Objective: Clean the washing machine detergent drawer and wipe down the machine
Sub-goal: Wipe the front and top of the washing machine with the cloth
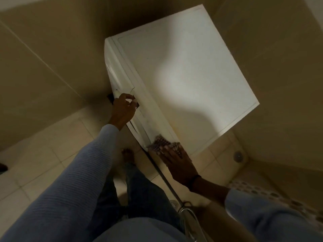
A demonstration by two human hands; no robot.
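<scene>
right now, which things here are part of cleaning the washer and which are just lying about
In the job: washing machine, detergent drawer at the left hand, cloth under the right hand.
Just there: floor drain, metal hose.

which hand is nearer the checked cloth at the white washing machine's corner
Right. The right hand presses on the checked cloth; the left hand is apart, further along the white washing machine's front edge.

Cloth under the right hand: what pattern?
The cloth shows small checks, pinkish and dark; head view.
</scene>
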